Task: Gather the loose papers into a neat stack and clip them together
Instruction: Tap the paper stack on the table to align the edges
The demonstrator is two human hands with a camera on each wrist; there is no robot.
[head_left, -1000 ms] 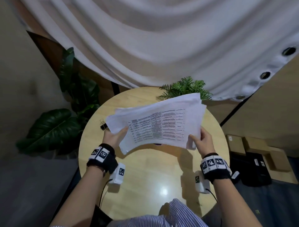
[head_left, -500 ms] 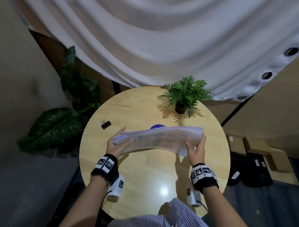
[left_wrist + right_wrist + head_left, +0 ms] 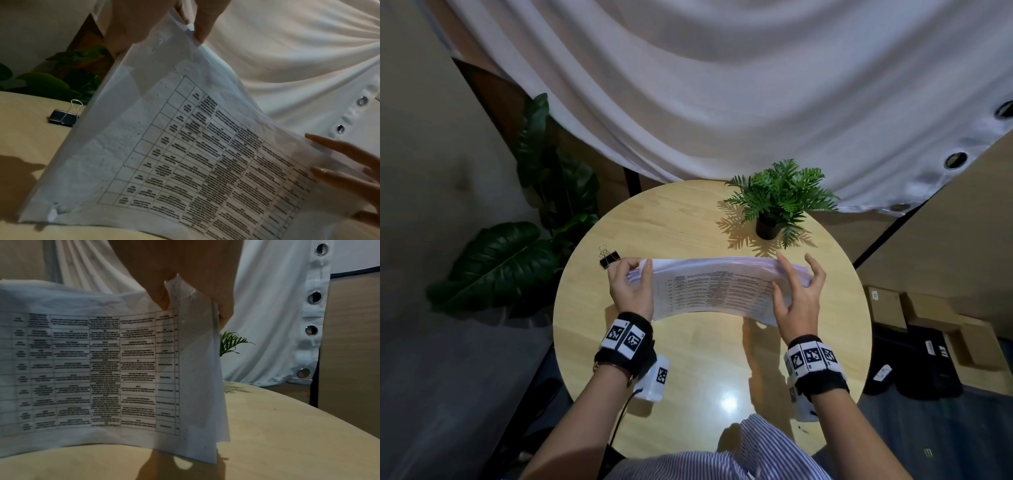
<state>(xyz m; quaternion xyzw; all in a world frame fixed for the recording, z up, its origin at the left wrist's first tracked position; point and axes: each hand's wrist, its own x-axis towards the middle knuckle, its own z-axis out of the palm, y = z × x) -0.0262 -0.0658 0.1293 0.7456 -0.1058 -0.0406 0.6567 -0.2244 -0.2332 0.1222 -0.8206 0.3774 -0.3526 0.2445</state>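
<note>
A stack of white papers (image 3: 719, 287) with a printed table stands on its long edge on the round wooden table (image 3: 705, 370), bowed slightly. My left hand (image 3: 635, 274) grips the stack's left end, thumb in front and fingers curled behind. At the other end my right hand (image 3: 796, 274) pinches the top corner, thumb in front, the other fingers spread loosely past the edge. The wrist views show the sheet (image 3: 185, 154) (image 3: 102, 369) resting on the table. A black binder clip (image 3: 609, 258) (image 3: 63, 118) lies on the table just left of my left hand.
A small potted fern (image 3: 774, 205) stands on the table behind the papers to the right. A white curtain (image 3: 722, 85) hangs beyond the table. Large-leaved plants (image 3: 517, 260) stand on the floor at left, and cardboard boxes (image 3: 928, 315) at right.
The papers were held up facing me a second ago. Both hands have lowered them and stood them on edge on the table, with the sheets drawn closer together.
</note>
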